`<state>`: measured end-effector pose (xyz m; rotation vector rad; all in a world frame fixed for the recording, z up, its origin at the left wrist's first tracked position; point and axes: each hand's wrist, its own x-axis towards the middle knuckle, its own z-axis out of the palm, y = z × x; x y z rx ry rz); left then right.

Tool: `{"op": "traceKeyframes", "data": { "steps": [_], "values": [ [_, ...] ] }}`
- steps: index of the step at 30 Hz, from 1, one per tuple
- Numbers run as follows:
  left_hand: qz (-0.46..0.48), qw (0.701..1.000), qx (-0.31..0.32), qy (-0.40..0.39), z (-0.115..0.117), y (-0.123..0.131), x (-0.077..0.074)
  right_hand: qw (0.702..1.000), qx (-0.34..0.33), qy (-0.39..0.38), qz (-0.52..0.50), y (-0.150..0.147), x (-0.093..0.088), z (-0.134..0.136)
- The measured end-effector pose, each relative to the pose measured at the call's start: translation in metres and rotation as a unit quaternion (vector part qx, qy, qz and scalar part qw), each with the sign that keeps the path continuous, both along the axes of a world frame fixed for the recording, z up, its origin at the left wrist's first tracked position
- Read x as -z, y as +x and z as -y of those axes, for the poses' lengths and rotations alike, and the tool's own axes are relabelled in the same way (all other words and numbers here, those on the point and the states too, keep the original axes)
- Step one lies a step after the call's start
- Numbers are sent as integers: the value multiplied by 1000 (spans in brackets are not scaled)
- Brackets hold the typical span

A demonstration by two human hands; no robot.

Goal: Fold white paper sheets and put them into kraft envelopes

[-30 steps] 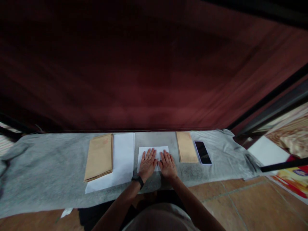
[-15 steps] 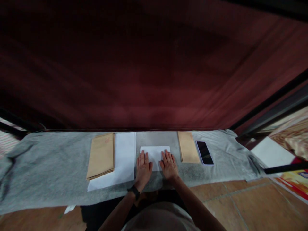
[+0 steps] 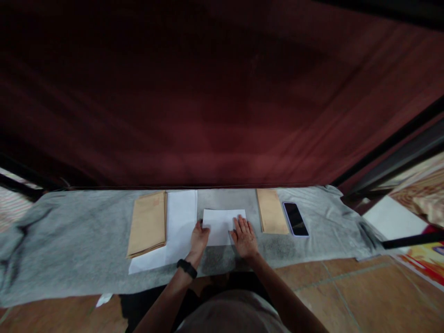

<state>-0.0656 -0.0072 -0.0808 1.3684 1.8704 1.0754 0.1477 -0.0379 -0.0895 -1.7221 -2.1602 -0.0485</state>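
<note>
In front of me a small white sheet of paper (image 3: 221, 226) lies on the grey cloth; whether it is folded I cannot make out. My left hand (image 3: 200, 237) holds its left edge, thumb on top and fingers curled beneath or behind it. Flat on the paper's right side rests my right hand (image 3: 244, 235), fingers stretched out. Left of my left hand are larger white sheets (image 3: 181, 222), partly covered by a stack of brown envelopes (image 3: 147, 223). To the right of my right hand lies another brown envelope or small stack (image 3: 273, 212).
A phone (image 3: 295, 219) lies right of the brown envelope. The grey cloth (image 3: 79, 240) covers the long narrow surface, with a dark red panel (image 3: 222, 152) rising behind it. Tiled floor (image 3: 333, 286) shows at the front, with a white scrap (image 3: 104, 299) on it.
My left hand has gone from lying flat on the paper to gripping its left edge, shifting slightly left. My right hand stays flat on the paper.
</note>
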Motion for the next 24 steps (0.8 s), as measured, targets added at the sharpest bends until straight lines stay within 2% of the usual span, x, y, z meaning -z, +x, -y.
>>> {"op": "traceKeyframes", "data": {
  "steps": [4, 9, 19, 24],
  "values": [
    [55, 998, -10, -34, 2, 0, -3, 999, 24, 30, -15, -19, -1, -4],
    [99, 993, -8, -61, 4, -2, -12, 999, -21, 26, 5, -37, -1, -7],
    [172, 980, -34, -90, 9, -3, -25, 1000, 12, 12, 22, 22, 3, -8],
    [244, 963, -84, -79, 17, -1, -34, 998, 21, 28, -44, 26, -2, -8]
  ]
}}
